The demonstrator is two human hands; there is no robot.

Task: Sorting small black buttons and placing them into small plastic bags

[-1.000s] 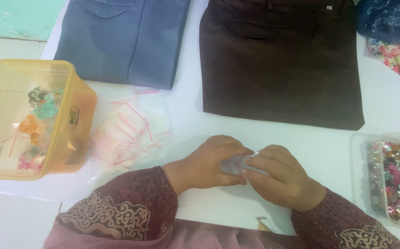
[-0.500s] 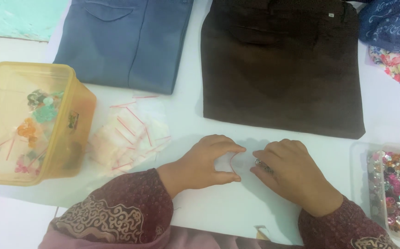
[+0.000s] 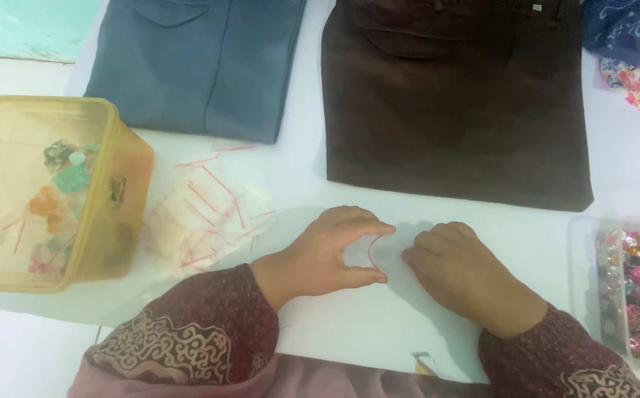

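A: Where is the small clear bag (image 3: 383, 255)?
B: Flat on the white table (image 3: 438, 346), between my hands. My left hand (image 3: 327, 254) pinches its red-striped edge; my right hand (image 3: 464, 276), at three o'clock, presses it down.

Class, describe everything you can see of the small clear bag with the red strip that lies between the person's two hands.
The bag is small, thin and see-through, like plastic film, with a red strip along one edge that bows in a curve. It lies flat on the white table, in front of the brown trousers. The left hand arches over its red edge, thumb and forefinger at either end of the strip; the right hand presses fingertips on its other side. A small round thing seems to sit inside; what it is cannot be told.
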